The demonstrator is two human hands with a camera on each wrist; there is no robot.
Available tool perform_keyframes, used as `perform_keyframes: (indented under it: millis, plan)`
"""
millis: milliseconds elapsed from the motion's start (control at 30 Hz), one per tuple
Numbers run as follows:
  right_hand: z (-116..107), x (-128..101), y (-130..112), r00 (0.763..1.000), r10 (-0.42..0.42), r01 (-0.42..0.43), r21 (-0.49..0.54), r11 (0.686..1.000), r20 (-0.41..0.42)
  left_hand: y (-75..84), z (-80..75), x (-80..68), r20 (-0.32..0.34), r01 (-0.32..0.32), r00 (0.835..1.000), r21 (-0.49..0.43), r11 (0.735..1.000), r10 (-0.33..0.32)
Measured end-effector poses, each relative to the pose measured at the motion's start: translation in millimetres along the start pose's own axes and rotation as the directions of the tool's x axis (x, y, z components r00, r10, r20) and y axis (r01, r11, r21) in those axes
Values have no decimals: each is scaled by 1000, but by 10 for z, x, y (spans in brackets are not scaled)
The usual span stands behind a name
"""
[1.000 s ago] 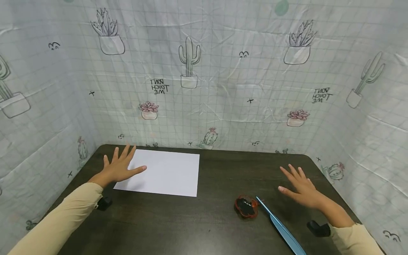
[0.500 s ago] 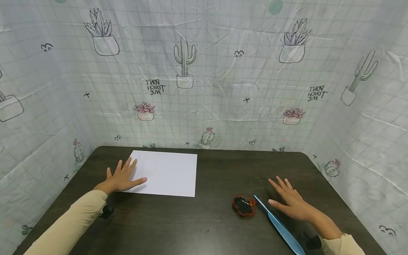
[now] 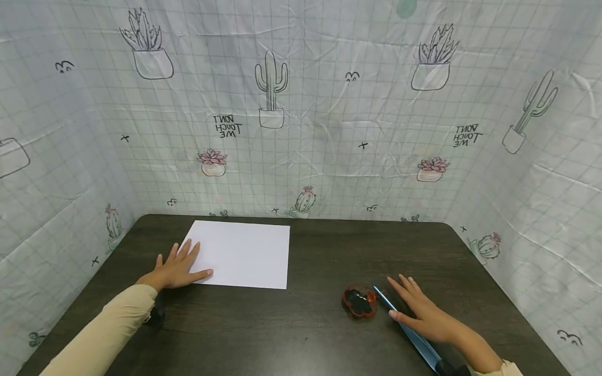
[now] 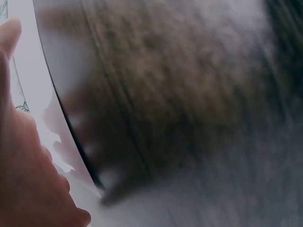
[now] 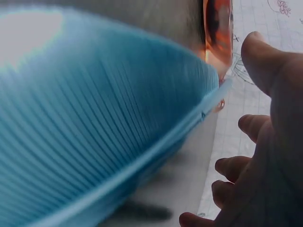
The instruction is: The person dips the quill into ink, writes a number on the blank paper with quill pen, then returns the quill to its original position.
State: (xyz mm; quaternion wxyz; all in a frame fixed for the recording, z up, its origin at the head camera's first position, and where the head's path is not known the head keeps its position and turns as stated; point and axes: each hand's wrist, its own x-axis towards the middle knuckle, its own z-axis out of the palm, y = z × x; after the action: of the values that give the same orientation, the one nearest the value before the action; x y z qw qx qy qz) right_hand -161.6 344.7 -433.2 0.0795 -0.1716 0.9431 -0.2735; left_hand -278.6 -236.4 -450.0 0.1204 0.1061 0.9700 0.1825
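Observation:
A white sheet of paper (image 3: 242,253) lies at the table's back left. With fingers spread, my left hand (image 3: 176,269) lies over the paper's left edge; the left wrist view shows this hand (image 4: 35,170) beside the white sheet (image 4: 34,61). My right hand (image 3: 425,316), fingers extended, is over a blue feather quill (image 3: 421,345) and partly covers it. In the right wrist view the quill (image 5: 113,118) fills the left side, its barbs visible, and the fingers look apart from it. Left of the quill's tip sits a reddish translucent dish (image 3: 359,303) with dark contents.
The dark wooden table (image 3: 263,334) has rounded back corners. Grid-patterned cloth (image 3: 320,120) printed with cacti hangs behind it and along both sides. Black camera mounts sit at both wrists.
My left hand has come down onto the paper's left edge. My right hand has moved left and nearer, from beside the quill to over it. The paper, dish and quill have stayed put.

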Motion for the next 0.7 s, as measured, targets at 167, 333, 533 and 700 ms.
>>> perform_keyframes:
  millis: [167, 333, 533, 700]
  plan:
    - [48, -41, -58, 1000, 12, -13, 38, 999, 24, -25, 19, -5, 13, 7, 1000, 2, 1000, -7]
    - [92, -64, -69, 999, -41, 41, 13, 999, -12, -93, 88, 24, 22, 8, 1000, 2, 1000, -8]
    - [96, -62, -46, 987, -124, 118, -63, 991, -99, -96, 90, 26, 34, -11, 999, -21, 1000, 12]
    - [80, -46, -22, 986, -137, 130, -76, 989, -97, -83, 79, 35, 44, -2, 999, -17, 1000, 3]
